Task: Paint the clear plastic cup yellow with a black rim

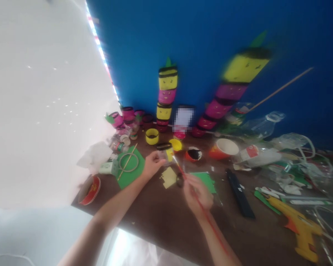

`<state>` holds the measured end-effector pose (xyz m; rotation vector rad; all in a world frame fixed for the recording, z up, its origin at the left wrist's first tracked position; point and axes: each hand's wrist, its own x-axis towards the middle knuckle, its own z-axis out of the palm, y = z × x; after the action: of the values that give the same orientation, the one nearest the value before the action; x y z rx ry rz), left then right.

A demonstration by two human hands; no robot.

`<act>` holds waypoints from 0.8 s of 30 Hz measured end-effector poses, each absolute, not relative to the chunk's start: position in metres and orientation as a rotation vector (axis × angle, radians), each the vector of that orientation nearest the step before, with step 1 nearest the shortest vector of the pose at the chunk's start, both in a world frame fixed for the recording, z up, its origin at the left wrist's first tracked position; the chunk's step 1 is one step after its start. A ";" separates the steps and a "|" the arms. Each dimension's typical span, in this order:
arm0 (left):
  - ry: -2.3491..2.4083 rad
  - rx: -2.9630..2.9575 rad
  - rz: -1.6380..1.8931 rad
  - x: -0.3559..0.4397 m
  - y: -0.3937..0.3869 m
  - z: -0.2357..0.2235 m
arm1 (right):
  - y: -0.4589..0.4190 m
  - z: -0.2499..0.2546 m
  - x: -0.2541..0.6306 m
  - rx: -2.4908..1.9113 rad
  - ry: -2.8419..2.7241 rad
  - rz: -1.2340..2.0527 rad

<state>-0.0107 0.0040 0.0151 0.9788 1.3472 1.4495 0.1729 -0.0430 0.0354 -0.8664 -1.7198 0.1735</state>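
My left hand [154, 163] grips a clear plastic bottle section [166, 156] with a black rim and a patch of yellow on its side. My right hand [199, 195] is closed around a long red paintbrush [181, 169], whose tip meets or nearly meets the yellow patch. Just behind the section is a small tub of yellow paint [176, 145], and to its right a tub of black paint [194, 153]. A yellow ring with black edges [152, 137] stands farther back. Below the section lies a pale yellow paper piece [168, 177].
Green sheets [131, 166] lie left, with a stick and a hoop. Painted stacked-bottle figures [167, 98] lean against the blue wall. At right are a paper cup [224, 148], a black cutter-like tool [240, 194], a yellow glue gun [296, 223] and plastic bottles [262, 155].
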 end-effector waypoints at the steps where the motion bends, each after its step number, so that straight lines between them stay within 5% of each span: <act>1: 1.346 0.981 1.445 -0.011 0.004 0.015 | -0.043 0.035 0.173 -0.869 -1.728 0.180; 24: 1.301 1.016 1.417 -0.013 0.005 0.011 | -0.044 0.038 0.174 -0.858 -1.710 0.177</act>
<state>-0.0128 0.0049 0.0105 1.0156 1.3011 1.4174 0.1738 -0.0435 0.0385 -0.8580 -1.7099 0.1773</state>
